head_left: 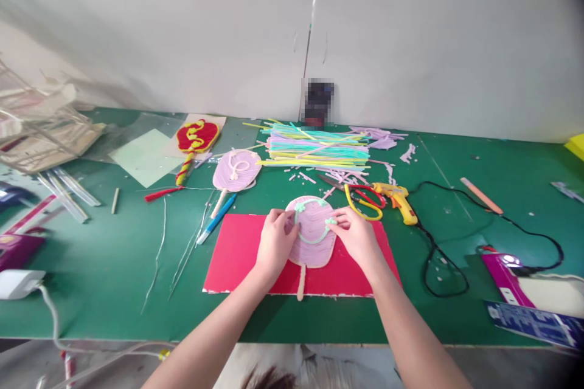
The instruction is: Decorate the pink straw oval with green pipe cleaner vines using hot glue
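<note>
A pink leaf-shaped fan (314, 243) made of pipe cleaners, with a beige handle, lies on a red board (237, 255). A mint green pipe cleaner loop (314, 237) curves across its face. My left hand (276, 243) rests on the fan's left edge, fingers curled and pinching the green loop's upper left end. My right hand (356, 236) pinches the loop's knotted right end at the fan's right edge.
A pile of coloured pipe cleaners (317, 147) lies behind. Another pink fan (236, 171) and a red-and-yellow fan (197, 137) sit at back left. Yellow-handled scissors (362, 200) and a yellow glue gun (400, 199) with black cord lie right. A blue pen (216, 219) lies left of the board.
</note>
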`<state>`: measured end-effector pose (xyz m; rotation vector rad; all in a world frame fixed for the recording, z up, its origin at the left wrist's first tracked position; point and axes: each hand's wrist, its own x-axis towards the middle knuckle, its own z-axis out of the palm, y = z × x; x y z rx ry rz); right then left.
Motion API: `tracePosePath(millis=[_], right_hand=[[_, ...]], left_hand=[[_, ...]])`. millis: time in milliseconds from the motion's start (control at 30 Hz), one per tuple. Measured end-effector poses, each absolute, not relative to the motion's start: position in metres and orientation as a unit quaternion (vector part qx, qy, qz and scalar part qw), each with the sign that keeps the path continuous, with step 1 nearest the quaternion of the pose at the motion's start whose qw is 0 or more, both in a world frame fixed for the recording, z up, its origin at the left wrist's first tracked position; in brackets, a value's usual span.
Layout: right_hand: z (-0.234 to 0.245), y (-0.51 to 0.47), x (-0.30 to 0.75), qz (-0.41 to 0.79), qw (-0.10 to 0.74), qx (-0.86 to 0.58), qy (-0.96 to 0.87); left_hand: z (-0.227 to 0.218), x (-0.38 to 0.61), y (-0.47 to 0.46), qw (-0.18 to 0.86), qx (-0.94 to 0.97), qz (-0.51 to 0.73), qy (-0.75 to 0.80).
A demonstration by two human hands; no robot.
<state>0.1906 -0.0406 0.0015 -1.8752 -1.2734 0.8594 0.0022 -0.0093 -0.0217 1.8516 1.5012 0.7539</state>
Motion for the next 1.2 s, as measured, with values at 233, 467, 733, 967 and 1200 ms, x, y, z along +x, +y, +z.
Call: tracePosePath(millis=[233,467,733,967,1200], right_hand=[[-0.006,-0.041,0.192,0.307,0.361,-0.721,-0.505],[-0.007,-0.026,0.194,0.293,0.355,-0.693,-0.555],[-0.002,0.003,0.197,0.323,0.306,-0.613,-0.653],[0.010,0.015,0.213,0.344,0.258,-0.567,-0.703],[0.007,0.029,0.208,0.384,0.237,-0.502,-0.738]], left_hand=[[-0.027,0.001,-0.012,0.258,0.744,0.282,0.548],[-0.025,0.001,-0.010,0.253,0.751,0.286,0.539],[-0.025,0.000,-0.012,0.228,0.776,0.268,0.524],[-0.019,0.002,-0.014,0.157,0.810,0.211,0.524],[-0.011,0.006,-0.017,0.111,0.842,0.123,0.513]])
